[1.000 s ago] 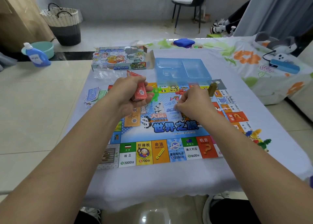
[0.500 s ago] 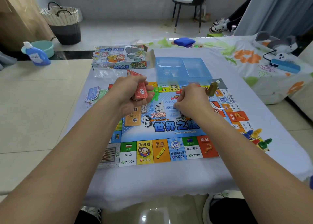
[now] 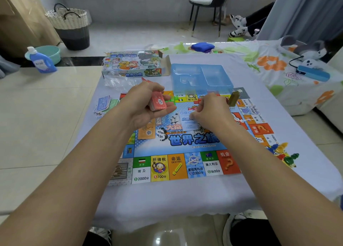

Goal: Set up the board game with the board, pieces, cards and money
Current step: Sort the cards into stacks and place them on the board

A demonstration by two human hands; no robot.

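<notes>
Little differs from half a second ago: the right hand sits a touch lower over the middle of the board, and the left hand keeps its place and its hold.

The board lies flat on the table, and both hands hover over its far half. The left hand is curled round a red card deck, thumb on top, fingers underneath, the deck tilted above the board's far left part. The right hand is just right of the deck, knuckles up, fingers bent down and pinching a pale blue card that lies at the board's centre.

An orange card rests on the board below the left hand. Paper money is fanned out left of the board; coloured pieces cluster off its right edge. A blue tray touches the board's far edge, with the box to its left. Both forearms reach in from the near corners, roughly straight.
</notes>
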